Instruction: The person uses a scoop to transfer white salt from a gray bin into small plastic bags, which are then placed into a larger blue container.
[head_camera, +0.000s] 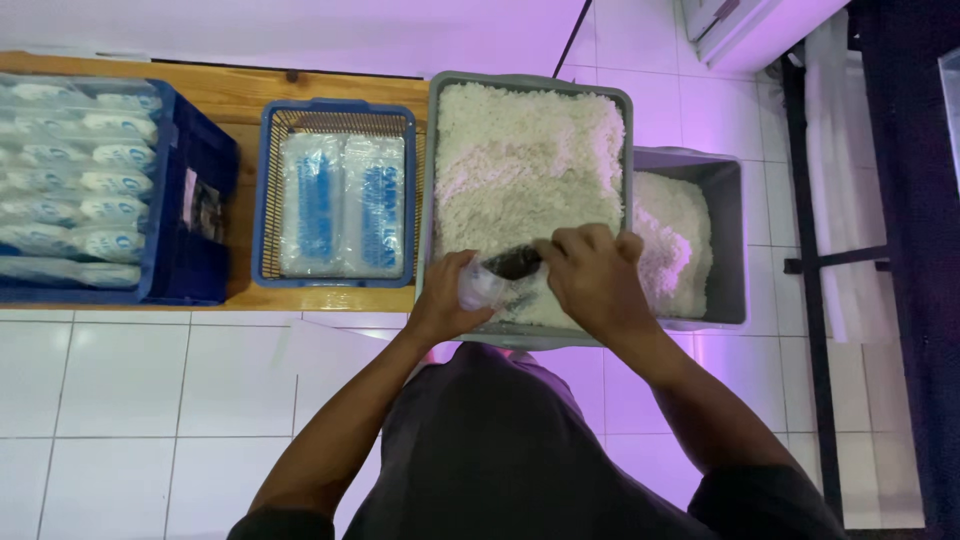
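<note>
Over the near edge of a grey tub (432, 180) heaped with white rice (520, 150), the left hand (445, 300) has its grip closed around a small clear bag (480, 287). Just beside it, the right hand (595, 275) pinches a dark scoop (515, 263) at the bag's mouth. A second grey tub (725, 240) of rice stands to the right. Left of the tubs, two blue crates (265, 200) of filled packets sit on a wooden surface (240, 90).
</note>
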